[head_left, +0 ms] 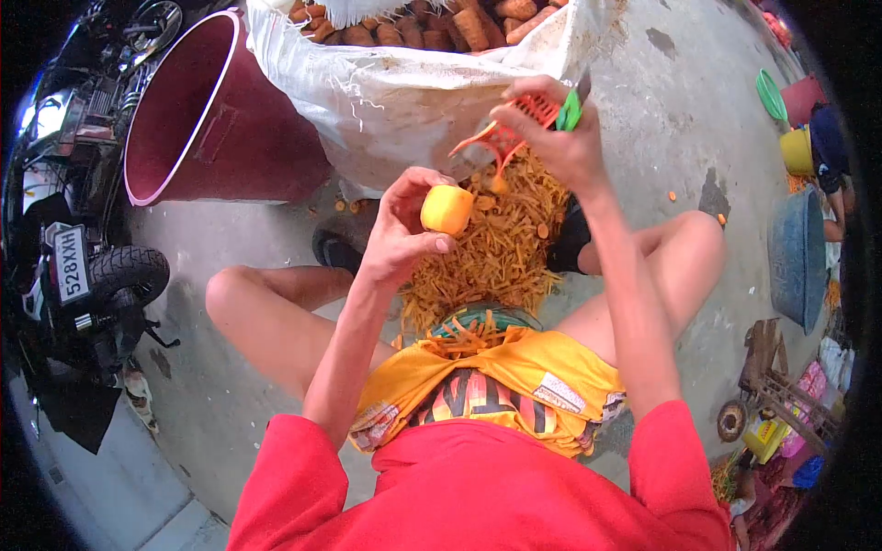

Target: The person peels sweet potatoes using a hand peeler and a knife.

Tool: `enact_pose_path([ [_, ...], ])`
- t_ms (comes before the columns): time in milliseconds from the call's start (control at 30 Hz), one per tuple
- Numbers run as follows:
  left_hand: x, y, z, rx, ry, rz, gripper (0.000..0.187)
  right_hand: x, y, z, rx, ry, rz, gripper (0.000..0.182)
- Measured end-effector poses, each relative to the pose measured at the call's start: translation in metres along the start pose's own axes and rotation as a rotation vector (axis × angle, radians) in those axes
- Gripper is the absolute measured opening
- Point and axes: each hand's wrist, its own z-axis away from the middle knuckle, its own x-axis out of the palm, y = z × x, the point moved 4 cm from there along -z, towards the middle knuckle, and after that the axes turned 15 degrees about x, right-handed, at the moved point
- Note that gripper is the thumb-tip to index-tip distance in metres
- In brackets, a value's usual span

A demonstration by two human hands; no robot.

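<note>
My left hand [404,220] grips a peeled carrot [447,210] between thumb and fingers, its rounded end facing up. My right hand [562,138], higher and to the right, is closed around a red plastic peeler [501,142] with a lattice body. A green-handled knife [570,110] is held in the same hand, its dark blade pointing up past the knuckles. Beneath both hands a heap of orange peelings [501,248] covers the floor between my legs. A small orange carrot bit [499,185] shows just below the peeler.
A white sack [395,101] of unpeeled carrots [432,32] stands in front. Left of it leans a large maroon tub [266,147], with a parked motorcycle [92,257] beyond. At right are a blue basin [797,262], a yellow bucket [797,151] and part of another person [831,151].
</note>
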Motion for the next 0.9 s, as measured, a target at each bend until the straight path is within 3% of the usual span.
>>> enact_pose_path([
  [100,0.002,0.001,-0.007,0.032,-0.017,-0.032,0.067,0.006,-0.002,0.006,0.014,-0.033,-0.221,0.018],
  [167,-0.001,0.001,-0.007,0.009,-0.037,-0.046,0.070,0.023,-0.010,0.017,-0.320,-0.070,-0.012,0.018],
  [200,-0.004,0.002,-0.005,0.004,-0.031,-0.047,0.070,0.017,-0.005,0.011,-0.313,-0.071,-0.016,0.018],
  [267,-0.002,0.003,-0.001,0.004,-0.122,-0.014,0.070,-0.006,0.018,-0.007,0.031,-0.040,-0.090,0.021],
  [300,-0.003,0.002,-0.003,0.032,-0.113,-0.043,0.069,-0.007,0.013,-0.007,0.057,-0.035,-0.232,0.022],
  [333,-0.002,0.003,-0.005,0.038,-0.118,-0.040,0.069,-0.002,0.006,-0.001,0.051,-0.034,-0.227,0.022],
  [400,-0.005,0.003,-0.007,0.015,-0.070,-0.155,0.068,0.015,-0.012,0.014,-0.205,-0.161,0.029,0.016],
  [433,-0.006,0.005,-0.007,0.039,-0.083,-0.163,0.066,0.013,-0.008,0.011,-0.236,-0.151,0.049,0.017],
  [467,-0.007,0.006,-0.004,0.027,-0.081,-0.162,0.066,0.007,0.001,0.006,-0.225,-0.147,0.045,0.017],
  [533,-0.003,0.012,-0.006,0.073,-0.116,-0.138,0.075,-0.008,0.013,-0.014,0.093,-0.061,-0.053,0.026],
  [600,0.001,0.010,-0.007,0.043,-0.061,-0.126,0.075,-0.002,0.004,0.001,0.056,-0.099,-0.133,0.027],
  [667,0.002,0.007,-0.009,0.067,-0.025,-0.099,0.068,0.021,-0.016,0.019,-0.190,-0.111,-0.020,0.017],
  [733,-0.005,0.004,-0.006,0.037,-0.083,-0.132,0.069,0.013,-0.010,0.014,-0.195,-0.117,0.003,0.019],
  [800,-0.002,0.004,-0.005,0.030,-0.122,-0.037,0.070,-0.006,0.007,-0.007,0.089,-0.052,-0.061,0.028],
  [867,0.002,0.002,-0.007,0.045,-0.092,-0.032,0.072,-0.001,0.005,-0.002,0.047,-0.039,-0.198,0.027],
  [900,0.000,-0.001,-0.006,0.042,-0.050,-0.063,0.072,0.013,-0.008,0.011,-0.102,-0.063,-0.115,0.023],
])
